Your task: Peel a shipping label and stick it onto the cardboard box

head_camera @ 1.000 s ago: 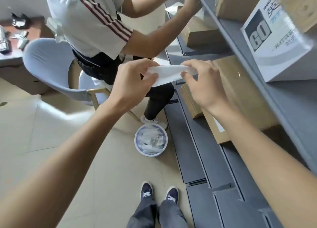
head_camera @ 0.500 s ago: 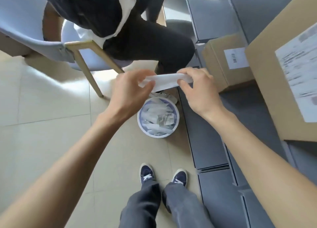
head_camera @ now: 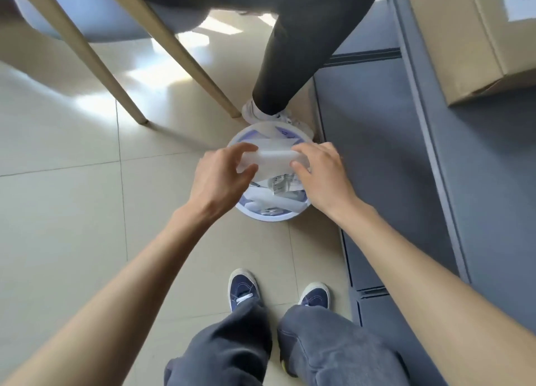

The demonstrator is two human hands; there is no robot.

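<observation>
Head view. Landmark: waste bin (head_camera: 262, 216), round, white-rimmed, on the tiled floor (head_camera: 63, 211), part filled with discarded paper.

Item 1, left hand (head_camera: 222, 172): directly over the bin, fingers and thumb pinched on the left end of a pale sheet (head_camera: 268, 160).

Item 2, right hand (head_camera: 320, 172): over the bin's right edge, fingers closed on the sheet's right end. Whether this sheet is the shipping label with its backing or the backing alone cannot be told.

Change: a second ago both hands held the sheet at shelf height beside the boxes; they have since dropped with it to the bin, and the gaze has swung down to the floor. Judgement: the peel is in hand or just finishing, with the waste backing due for the bin before sticking.

Item 3, cardboard box (head_camera: 464, 37): far above and right of the bin, on grey shelving (head_camera: 377, 130), already carrying a white label (head_camera: 519, 1) at frame edge.

Item 4, surroundings: another person's dark-trousered leg (head_camera: 290, 60) and white shoe (head_camera: 255, 111) touching the bin's far rim; chair legs (head_camera: 185, 49) above-left. The wearer's own blue shoes (head_camera: 242, 287) stand below the bin. The seated leg crowds the path back to the box.
</observation>
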